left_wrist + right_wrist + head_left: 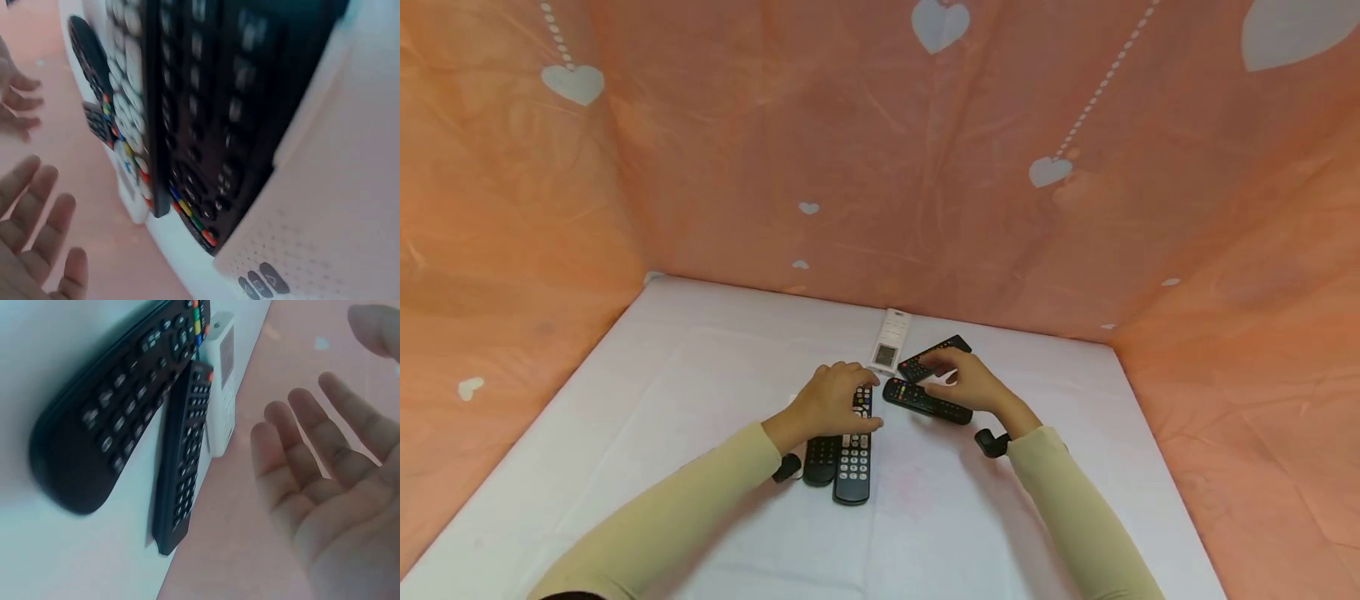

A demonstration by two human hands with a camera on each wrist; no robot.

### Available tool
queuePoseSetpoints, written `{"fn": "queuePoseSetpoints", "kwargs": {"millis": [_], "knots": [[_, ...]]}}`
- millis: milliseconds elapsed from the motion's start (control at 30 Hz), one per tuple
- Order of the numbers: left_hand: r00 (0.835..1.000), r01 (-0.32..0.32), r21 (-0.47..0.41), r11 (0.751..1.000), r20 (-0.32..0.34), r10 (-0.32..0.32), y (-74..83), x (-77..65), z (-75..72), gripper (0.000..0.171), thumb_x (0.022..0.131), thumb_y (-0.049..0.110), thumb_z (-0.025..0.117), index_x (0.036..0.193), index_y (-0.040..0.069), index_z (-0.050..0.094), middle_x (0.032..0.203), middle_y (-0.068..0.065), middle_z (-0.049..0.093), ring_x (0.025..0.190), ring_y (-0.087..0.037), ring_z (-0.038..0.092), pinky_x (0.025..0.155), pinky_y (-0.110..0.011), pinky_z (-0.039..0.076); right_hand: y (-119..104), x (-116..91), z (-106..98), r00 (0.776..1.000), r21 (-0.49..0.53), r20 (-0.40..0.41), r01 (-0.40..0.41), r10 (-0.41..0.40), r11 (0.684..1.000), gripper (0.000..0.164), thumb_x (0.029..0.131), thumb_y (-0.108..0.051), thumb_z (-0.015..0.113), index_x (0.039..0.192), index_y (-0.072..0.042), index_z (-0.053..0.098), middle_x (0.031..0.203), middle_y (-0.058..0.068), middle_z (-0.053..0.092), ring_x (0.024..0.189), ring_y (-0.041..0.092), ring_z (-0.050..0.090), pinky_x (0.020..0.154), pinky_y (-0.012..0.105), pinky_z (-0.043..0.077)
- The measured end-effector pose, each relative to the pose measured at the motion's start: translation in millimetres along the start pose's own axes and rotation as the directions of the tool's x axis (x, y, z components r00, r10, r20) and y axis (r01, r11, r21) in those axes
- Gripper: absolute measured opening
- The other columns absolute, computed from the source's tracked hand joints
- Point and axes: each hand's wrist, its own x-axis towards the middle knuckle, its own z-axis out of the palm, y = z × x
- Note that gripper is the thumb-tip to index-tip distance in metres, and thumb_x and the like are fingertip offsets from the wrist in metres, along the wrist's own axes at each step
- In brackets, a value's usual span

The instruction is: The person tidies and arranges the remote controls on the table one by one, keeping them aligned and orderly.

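Observation:
My left hand [835, 404] hovers with fingers spread over a black remote control with pale buttons [853, 467]. Left of that remote lies a second black remote [821, 461], partly under my wrist. Beside them, the left wrist view shows a white device [300, 231] with rows of small dots and dark buttons. My right hand [968, 382] is above a black remote with a rounded end [925, 402], its fingers loosely bent and holding nothing. Another slim black remote [181, 469] lies just behind it. A white remote with a small screen [891, 337] lies farther back.
A white cloth [737, 533] covers the table. Orange sheets with white hearts [850, 150] stand along its back and sides. Dark wrist cameras [992, 443] sit at both wrists, close to the tabletop.

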Motion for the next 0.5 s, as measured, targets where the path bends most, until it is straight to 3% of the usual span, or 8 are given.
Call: {"fn": "queuePoseSetpoints", "kwargs": {"millis": [100,267,500], "knots": [[0.998,0.039,-0.093,0.995,0.05,-0.035,-6.1,12.5,0.8,0.059,0.072,0.045,0.08,0.118,0.012,0.065,0.111,-0.003,0.067,0.101,-0.02,0.061,0.09,-0.045,0.047,3,-8,-3,1.0,0.006,-0.026,-0.018,0.018,1.0,0.045,0.082,-0.013,0.071,0.122,0.004,0.059,0.117,0.024,0.063,0.098,0.038,0.064,0.08,0.045,0.055],[0.987,0.127,-0.244,0.961,0.129,-0.097,-13.5,30.4,3.8,0.059,0.073,0.038,0.082,0.122,0.011,0.063,0.115,-0.006,0.067,0.103,-0.022,0.062,0.089,-0.04,0.052,9,-20,-6,0.996,0.01,-0.058,-0.072,0.073,0.997,0.046,0.082,-0.014,0.073,0.123,0.002,0.059,0.116,0.025,0.062,0.099,0.04,0.063,0.081,0.048,0.054],[0.969,0.205,-0.236,0.95,0.185,-0.163,-21.0,49.6,16.2,0.055,0.071,0.04,0.083,0.118,0.016,0.065,0.107,0.001,0.068,0.096,-0.015,0.063,0.084,-0.037,0.052,19,-35,-8,0.982,-0.013,-0.112,-0.158,0.155,0.987,0.047,0.081,-0.017,0.074,0.122,0.0,0.06,0.113,0.025,0.063,0.097,0.039,0.064,0.082,0.046,0.054]]}}
